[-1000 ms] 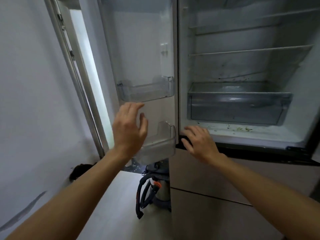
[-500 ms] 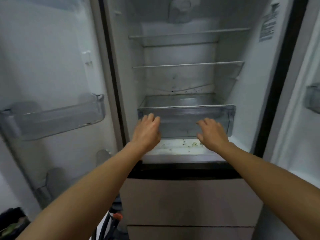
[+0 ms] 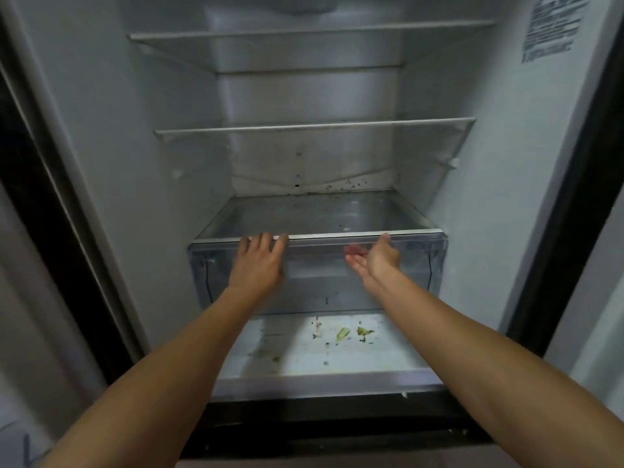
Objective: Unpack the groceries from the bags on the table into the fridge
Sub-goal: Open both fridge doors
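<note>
Just now both hands have climbed from the low front of the crisper drawer (image 3: 418,265) to its top rim. The left hand (image 3: 258,265) lies flat against the clear front, fingers straight and close together with their tips on the rim, while the right hand (image 3: 376,260) has rolled palm-up just under the same rim, fingers loose and blurred, gripping nothing. To my eye the drawer is about to be pulled out to make room, so the unpacking proper has not begun. No groceries and no bags show from here, and neither hand carries any. The fridge (image 3: 499,197) stands open right before them, the lower shelf (image 3: 314,126) well above the drawer and green scraps (image 3: 351,332) on the floor beneath it
</note>
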A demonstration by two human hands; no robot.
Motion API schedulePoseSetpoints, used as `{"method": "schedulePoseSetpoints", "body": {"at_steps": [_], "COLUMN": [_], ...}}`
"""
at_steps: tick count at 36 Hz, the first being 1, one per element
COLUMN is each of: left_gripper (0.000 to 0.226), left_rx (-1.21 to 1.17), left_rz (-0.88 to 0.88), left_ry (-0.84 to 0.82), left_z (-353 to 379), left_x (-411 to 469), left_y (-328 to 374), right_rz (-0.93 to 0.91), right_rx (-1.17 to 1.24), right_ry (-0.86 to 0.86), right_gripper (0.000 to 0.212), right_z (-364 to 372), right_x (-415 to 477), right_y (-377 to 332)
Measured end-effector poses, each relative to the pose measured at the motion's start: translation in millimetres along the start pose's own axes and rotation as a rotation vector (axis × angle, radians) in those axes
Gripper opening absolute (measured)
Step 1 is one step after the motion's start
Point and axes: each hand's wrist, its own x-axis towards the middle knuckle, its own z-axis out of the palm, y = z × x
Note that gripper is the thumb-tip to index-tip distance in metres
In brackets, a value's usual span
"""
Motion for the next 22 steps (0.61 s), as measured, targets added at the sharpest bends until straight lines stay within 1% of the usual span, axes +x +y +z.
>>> {"method": "schedulePoseSetpoints", "body": {"at_steps": [2,6,10,14,17,22], "left_gripper": [0.062,0.055,0.049,0.044,0.037,0.036], "left_rx": [-0.018,-0.047,-0.035,-0.024,-0.037,-0.042], "left_rz": [-0.011,-0.004,0.005,0.055,0.094,0.149], "left_ry": [0.052,0.089,0.129,0.179,0.187,0.182], "left_z": [9,12,6,-9,-24,-44], "left_x": [1,0,-11,-29,-43,-73], "left_y": [-1,1,4,3,1,1], "right_rz": [0.017,0.005,-0.021,-0.036,-0.048,-0.053], "right_rx": [0.037,0.022,0.02,0.013,0.021,0.035], "right_ry": [-0.019,-0.043,0.0,0.011,0.013,0.019], "right_gripper": [0.04,0.05,0.053,0.053,0.051,0.05], "right_z": [2,-5,-10,-19,-25,-35], "right_x": [-2,-6,-22,-48,-70,-110], "right_y": [-1,0,-1,-4,-6,-5]}}
